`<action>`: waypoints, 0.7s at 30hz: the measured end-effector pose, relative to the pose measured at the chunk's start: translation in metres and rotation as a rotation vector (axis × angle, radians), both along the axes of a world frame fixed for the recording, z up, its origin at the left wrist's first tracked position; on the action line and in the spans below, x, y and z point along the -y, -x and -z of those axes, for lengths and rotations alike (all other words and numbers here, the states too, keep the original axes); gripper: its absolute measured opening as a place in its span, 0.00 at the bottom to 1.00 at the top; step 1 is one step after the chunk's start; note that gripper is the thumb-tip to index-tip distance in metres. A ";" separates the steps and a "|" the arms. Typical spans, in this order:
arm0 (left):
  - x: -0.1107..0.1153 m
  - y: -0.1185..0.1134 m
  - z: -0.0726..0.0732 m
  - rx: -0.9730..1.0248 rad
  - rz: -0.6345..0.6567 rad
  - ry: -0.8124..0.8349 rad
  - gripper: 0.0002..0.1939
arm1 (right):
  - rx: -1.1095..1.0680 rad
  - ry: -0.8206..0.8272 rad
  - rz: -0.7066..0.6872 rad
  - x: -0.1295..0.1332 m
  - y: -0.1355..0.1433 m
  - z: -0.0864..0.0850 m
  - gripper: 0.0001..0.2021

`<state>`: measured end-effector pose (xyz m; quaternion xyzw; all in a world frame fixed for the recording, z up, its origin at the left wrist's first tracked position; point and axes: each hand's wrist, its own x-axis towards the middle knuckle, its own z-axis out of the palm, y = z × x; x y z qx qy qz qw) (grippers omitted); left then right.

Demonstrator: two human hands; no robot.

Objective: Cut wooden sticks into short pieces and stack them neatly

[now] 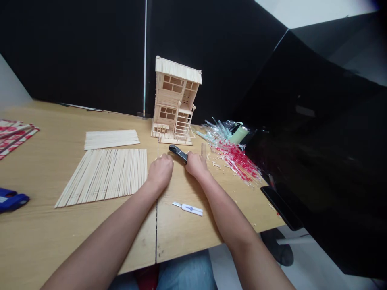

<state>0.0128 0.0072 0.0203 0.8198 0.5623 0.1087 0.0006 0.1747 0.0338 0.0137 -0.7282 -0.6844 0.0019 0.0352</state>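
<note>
My left hand [161, 171] is closed low over the table, by the right edge of a wide panel of wooden sticks [105, 175]. Whatever its curled fingers hold is hidden. My right hand [196, 165] is wrapped around one end of a black-handled tool [177, 152], whose kind I cannot make out. The tool's other end points left, towards the stick house. This two-storey model house [175, 100], built of thin wooden sticks, stands upright beyond both hands. Between my forearms lies a small white craft knife [190, 208] with its blade out, pointing left.
A smaller stick panel [111, 139] lies behind the wide one. At right are red-tipped sticks [242, 159], plastic wrappers, a pale green roll [238, 135], wood scraps and a black tablet-like slab [281, 207]. A blue tool [12, 200] is far left. Black panels [75, 52] wall the back.
</note>
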 end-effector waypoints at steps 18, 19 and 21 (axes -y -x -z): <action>0.009 -0.020 0.017 0.993 0.158 0.259 0.11 | -1.196 -0.535 -0.353 0.028 -0.009 -0.010 0.08; 0.008 -0.019 0.017 0.967 0.146 0.245 0.11 | -1.202 -0.541 -0.351 0.027 -0.009 -0.009 0.08; 0.006 -0.017 0.018 0.929 0.111 0.220 0.11 | -1.214 -0.549 -0.348 0.027 -0.009 -0.009 0.08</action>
